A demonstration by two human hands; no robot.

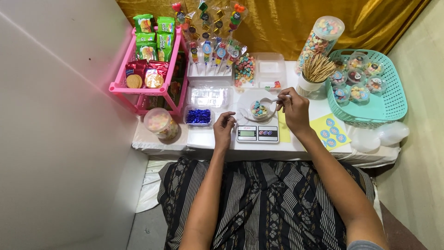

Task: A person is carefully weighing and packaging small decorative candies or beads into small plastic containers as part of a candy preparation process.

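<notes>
Low white table (296, 150) against gold curtain (277, 23), white wall on left. Small white digital kitchen scale (257, 133) at table front, small round clear cup with pastel candies (259, 110) standing on it. Right hand (294, 109) fingers closed around small white plastic spoon (273, 99), spoon tip just over cup. Left hand (224, 126) loosely curled, holding nothing visible, resting just beside scale left edge. Clear box with blue twist ties (198, 115) near left hand. Pink plastic snack rack (148, 69) at left, teal plastic basket (377, 99) with filled cups at right.
</notes>
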